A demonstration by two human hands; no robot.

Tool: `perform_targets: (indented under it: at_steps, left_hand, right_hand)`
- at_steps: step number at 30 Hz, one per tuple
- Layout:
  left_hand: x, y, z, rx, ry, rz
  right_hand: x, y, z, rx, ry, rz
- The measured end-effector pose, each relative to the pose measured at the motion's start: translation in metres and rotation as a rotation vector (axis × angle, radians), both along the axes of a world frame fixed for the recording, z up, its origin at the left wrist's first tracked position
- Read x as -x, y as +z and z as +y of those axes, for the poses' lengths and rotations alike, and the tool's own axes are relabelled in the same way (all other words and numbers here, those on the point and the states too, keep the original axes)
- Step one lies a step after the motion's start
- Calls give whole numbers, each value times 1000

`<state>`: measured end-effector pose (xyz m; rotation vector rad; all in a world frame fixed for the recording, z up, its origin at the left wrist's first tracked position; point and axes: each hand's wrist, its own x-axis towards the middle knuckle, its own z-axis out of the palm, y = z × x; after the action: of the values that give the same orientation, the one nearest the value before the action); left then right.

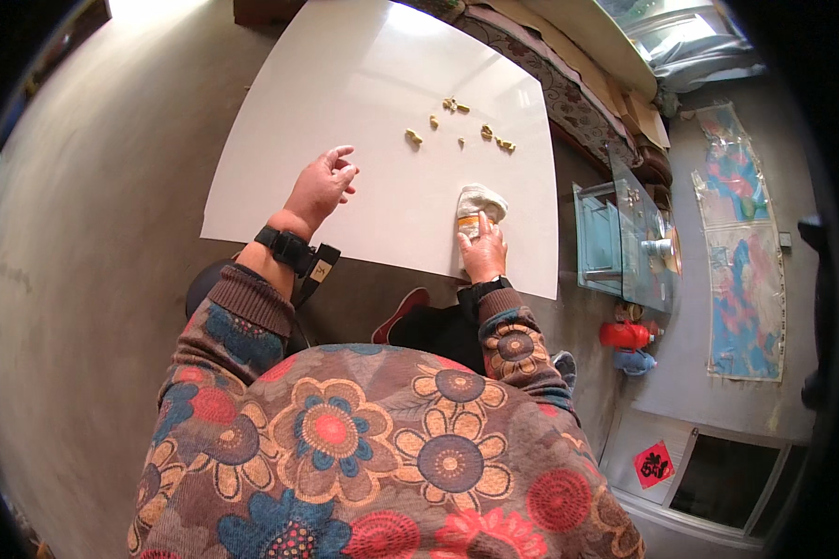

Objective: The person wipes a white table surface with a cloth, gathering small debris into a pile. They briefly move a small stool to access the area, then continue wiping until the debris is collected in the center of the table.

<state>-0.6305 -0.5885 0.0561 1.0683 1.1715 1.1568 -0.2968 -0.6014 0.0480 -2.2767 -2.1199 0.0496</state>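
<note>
My left hand (324, 183) hovers over the left part of a white tabletop (287, 175), fingers loosely curled and apart, with nothing visible in them. Near the front right edge, my right hand (484, 248) rests on a folded whitish cloth item (479, 200) with an orange band, perhaps a knitted glove; whether the fingers grip it is unclear. Beyond it lie several small brownish pieces that look like peanuts in the shell, among them one at the left (413, 137), a cluster at the back (454, 105) and a row at the right (505, 145).
A glass side table (622, 237) stands right of the white table, with a red plastic container (626, 335) and a blue one (635, 362) on the floor nearby. A patterned fabric-covered seat or bed (587, 98) runs along the back right. A red shoe (400, 314) shows beneath the table edge.
</note>
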Motion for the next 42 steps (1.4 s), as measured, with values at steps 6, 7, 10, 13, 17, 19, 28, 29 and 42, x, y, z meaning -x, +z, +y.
perform_targets:
  at_steps: [6,7,10,13,17,19,28,29,42]
  left_hand:
    - [28,3,-6,-60,190,-192]
    - [33,0,-3,-54,199,-215]
    - [40,-2,-2,-50,219,-276]
    - [44,-1,-10,-60,209,-311]
    - [63,4,-15,-61,342,-387]
    - [78,10,-23,-81,413,-451]
    - [134,15,-106,-56,616,-387]
    - [135,12,-115,-18,615,-395]
    - [132,-56,-102,65,389,74]
  right_hand:
    - [68,-1,-25,-33,202,95]
    - [82,-4,-24,-43,240,126]
    - [120,-7,-19,-21,378,141]
    - [152,-1,-17,-3,449,204]
    - [194,0,-3,59,511,225]
    - [213,0,2,81,562,240]
    - [297,-3,1,155,666,266]
    - [305,-2,-2,178,664,279]
    - [285,21,-13,193,844,125]
